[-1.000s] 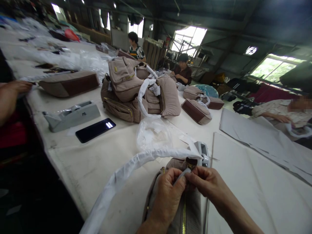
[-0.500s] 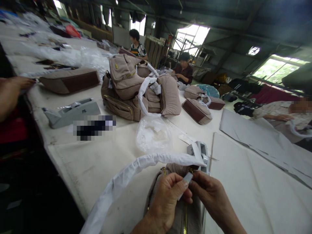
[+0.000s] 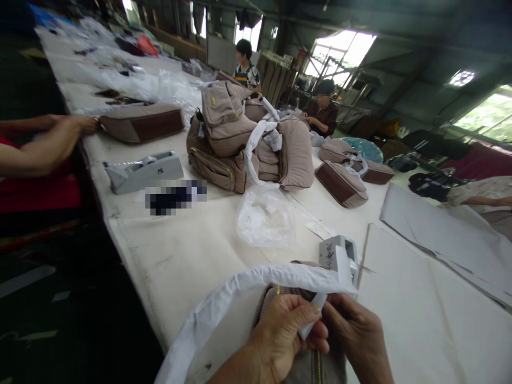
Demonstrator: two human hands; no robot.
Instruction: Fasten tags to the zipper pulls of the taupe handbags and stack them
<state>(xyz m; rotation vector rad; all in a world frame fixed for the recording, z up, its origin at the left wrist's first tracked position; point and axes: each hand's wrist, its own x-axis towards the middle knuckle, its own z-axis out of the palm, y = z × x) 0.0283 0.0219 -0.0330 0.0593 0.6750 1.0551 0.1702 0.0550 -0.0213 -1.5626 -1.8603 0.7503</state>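
A taupe bag (image 3: 294,362) with gold zippers lies at the bottom centre, partly under my hands. Its strap (image 3: 240,282), wrapped in white paper, arches over the table to the left. Between thumb and fingers, my left hand (image 3: 286,330) pinches a small white strip (image 3: 312,319). My right hand (image 3: 354,328) is closed beside it at the strap's end; what its fingertips grip is hidden. Just behind stands a grey tape dispenser (image 3: 332,250).
Stacked taupe bags (image 3: 252,138) and a clear plastic bag (image 3: 264,218) lie ahead. Another tape dispenser (image 3: 146,172) stands at left, near a person's arm (image 3: 52,144). Grey sheets (image 3: 440,234) cover the right. Other people sit beyond the table (image 3: 180,256).
The view has swung left, so the scene sits further right. My hands remain together at the strap's end, still pinching the strip. The person's arm at left shows more.
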